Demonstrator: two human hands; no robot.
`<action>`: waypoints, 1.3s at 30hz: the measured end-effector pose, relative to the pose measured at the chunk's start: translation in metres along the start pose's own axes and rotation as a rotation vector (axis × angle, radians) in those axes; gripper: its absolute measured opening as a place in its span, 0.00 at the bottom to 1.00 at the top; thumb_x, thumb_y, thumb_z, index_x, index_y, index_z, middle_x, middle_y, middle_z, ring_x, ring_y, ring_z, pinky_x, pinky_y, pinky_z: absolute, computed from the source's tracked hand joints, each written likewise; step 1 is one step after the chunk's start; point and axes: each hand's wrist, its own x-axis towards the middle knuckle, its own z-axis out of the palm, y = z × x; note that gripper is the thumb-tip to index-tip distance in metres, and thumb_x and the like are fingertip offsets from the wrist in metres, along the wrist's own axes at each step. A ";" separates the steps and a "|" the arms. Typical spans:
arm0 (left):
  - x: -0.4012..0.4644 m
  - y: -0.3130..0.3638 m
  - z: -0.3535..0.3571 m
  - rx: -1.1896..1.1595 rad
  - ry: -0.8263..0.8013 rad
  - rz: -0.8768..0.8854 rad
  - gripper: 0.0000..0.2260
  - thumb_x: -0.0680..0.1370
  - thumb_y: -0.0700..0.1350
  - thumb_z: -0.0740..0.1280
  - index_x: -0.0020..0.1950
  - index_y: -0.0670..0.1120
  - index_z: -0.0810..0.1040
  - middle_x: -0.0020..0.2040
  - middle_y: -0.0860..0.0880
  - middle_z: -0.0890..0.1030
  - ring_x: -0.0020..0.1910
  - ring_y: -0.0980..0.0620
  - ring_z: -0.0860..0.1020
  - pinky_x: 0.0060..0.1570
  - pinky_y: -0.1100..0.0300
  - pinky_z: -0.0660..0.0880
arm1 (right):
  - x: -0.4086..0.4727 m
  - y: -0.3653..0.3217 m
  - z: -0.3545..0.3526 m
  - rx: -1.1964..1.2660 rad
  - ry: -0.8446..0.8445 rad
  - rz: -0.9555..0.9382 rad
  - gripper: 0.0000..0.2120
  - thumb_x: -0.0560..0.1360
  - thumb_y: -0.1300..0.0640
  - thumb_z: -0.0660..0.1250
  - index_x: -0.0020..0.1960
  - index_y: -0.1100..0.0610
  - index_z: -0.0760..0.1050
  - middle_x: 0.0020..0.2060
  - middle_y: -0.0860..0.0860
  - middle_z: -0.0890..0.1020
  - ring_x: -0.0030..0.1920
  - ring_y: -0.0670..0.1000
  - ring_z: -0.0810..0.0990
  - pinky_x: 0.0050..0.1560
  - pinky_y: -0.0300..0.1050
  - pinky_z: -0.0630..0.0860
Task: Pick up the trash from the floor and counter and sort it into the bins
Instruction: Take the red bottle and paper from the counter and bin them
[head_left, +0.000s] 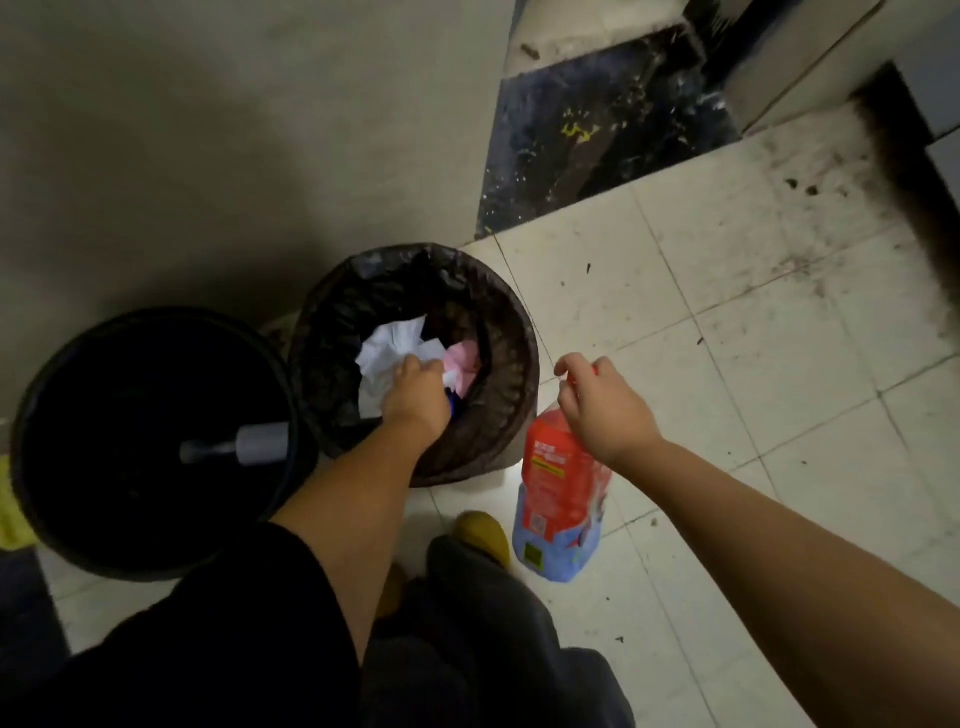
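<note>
Crumpled white paper (392, 353) and a pink scrap (466, 364) inside the lined bin (514, 332), black bag folded over its rim. Left hand (418, 397) reaching down into that bin, fingers curled out of sight over the paper with something blue just beneath (whether gripping or letting go, cannot tell). Right hand (605, 408) held off to the bin's right side, fingertips pinched on the red cap of a plastic bottle (563, 488), red label on top, pale blue below, hanging upright above the floor (753, 364). Left of the lined bin, almost touching it, a second darker bin (78, 415) with a grey pump-like piece (244, 444) lying inside. Pale tiles all around, smudged and speckled with dark marks toward the far right corner. Yellow shoe (483, 535) and dark trouser leg (467, 623) directly below the bottle, near the lined bin's base.
</note>
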 end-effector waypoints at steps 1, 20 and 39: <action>0.001 -0.003 0.003 -0.023 -0.010 0.003 0.20 0.78 0.39 0.60 0.70 0.44 0.68 0.69 0.39 0.67 0.67 0.39 0.66 0.64 0.46 0.70 | 0.001 0.000 0.002 -0.003 -0.006 0.001 0.15 0.81 0.51 0.52 0.65 0.53 0.67 0.56 0.58 0.74 0.51 0.59 0.77 0.51 0.55 0.78; -0.154 -0.211 -0.025 -0.046 -0.223 -0.350 0.21 0.82 0.47 0.54 0.75 0.45 0.61 0.73 0.42 0.67 0.73 0.43 0.65 0.75 0.47 0.59 | -0.003 -0.231 -0.034 0.466 -0.065 -0.124 0.10 0.80 0.49 0.58 0.55 0.56 0.67 0.45 0.52 0.77 0.43 0.51 0.80 0.36 0.33 0.80; -0.153 -0.262 0.033 0.181 0.036 -0.035 0.17 0.83 0.47 0.52 0.72 0.48 0.63 0.69 0.46 0.71 0.70 0.44 0.67 0.76 0.46 0.50 | 0.032 -0.309 0.220 -0.330 -0.342 -0.106 0.22 0.76 0.56 0.66 0.66 0.65 0.70 0.62 0.62 0.77 0.61 0.62 0.77 0.59 0.51 0.75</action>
